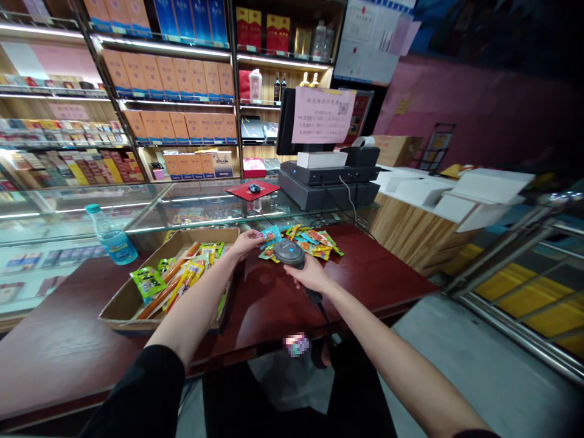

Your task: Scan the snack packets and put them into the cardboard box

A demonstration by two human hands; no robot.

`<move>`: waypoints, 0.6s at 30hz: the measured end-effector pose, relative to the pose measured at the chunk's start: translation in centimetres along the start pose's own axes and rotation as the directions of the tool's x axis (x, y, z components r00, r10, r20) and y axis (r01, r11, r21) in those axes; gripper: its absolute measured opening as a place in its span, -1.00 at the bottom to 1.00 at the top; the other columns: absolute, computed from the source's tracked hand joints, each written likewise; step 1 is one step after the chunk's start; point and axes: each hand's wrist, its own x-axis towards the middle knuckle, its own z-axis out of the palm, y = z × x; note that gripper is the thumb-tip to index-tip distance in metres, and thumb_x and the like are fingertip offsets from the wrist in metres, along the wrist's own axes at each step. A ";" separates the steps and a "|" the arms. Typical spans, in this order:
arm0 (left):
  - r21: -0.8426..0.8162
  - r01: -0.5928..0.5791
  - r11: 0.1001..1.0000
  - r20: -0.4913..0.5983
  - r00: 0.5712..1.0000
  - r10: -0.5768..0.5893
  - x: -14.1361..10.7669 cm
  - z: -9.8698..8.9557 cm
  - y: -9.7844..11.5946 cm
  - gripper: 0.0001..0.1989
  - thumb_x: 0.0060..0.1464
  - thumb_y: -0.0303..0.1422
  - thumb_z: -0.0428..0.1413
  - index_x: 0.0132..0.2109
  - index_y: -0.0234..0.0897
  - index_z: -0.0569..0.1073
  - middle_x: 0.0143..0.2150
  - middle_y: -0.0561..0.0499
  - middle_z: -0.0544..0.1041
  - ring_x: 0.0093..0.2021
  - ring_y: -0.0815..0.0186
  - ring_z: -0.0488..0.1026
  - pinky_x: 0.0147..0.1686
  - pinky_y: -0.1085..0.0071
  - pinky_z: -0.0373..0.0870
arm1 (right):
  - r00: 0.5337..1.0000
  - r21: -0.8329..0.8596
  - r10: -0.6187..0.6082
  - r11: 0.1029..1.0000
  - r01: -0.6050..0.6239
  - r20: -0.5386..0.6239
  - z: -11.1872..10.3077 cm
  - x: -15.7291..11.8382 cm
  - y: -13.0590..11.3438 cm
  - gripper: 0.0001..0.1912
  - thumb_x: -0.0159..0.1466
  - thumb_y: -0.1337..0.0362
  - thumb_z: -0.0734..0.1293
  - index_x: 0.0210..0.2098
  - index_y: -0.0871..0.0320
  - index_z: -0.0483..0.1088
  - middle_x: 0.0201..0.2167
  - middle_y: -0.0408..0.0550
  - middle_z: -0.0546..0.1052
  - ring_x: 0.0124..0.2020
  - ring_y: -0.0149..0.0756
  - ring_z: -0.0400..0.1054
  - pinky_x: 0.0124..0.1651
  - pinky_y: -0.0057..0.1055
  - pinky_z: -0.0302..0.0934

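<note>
My left hand (247, 243) pinches a blue snack packet (271, 234) at the left edge of a pile of colourful packets (314, 243) on the dark red table. Wrapped round the handle of a dark grey barcode scanner (289, 253), my right hand (311, 273) is just in front of the pile. The scanner's head is close to the blue packet, and its cable hangs down towards the table edge. Left of my left hand, a cardboard tray (119, 302) holds green and yellow packets and several long orange-brown sticks.
A blue-labelled bottle (112, 234) stands behind the tray on the left. Behind the dark red table (255, 316) are a glass counter (191, 207), a mouse (254, 188) on a red mat, and a monitor (286, 121) above a cash drawer (319, 191). A metal railing (524, 316) is at right.
</note>
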 end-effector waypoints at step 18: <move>0.067 0.041 0.997 0.017 0.999 -0.043 -1.5 1.0 1.1 -0.61 -0.31 -0.35 0.40 -0.32 -0.33 0.41 -0.42 0.05 0.51 -0.46 0.39 0.46 -0.37 0.38 0.47 | 0.998 -0.055 0.061 0.997 -0.062 -0.020 0.2 0.8 1.9 -0.82 0.16 0.21 0.38 -0.30 0.17 0.37 -0.62 -0.15 0.49 -0.73 -0.41 0.32 -0.69 -0.52 0.24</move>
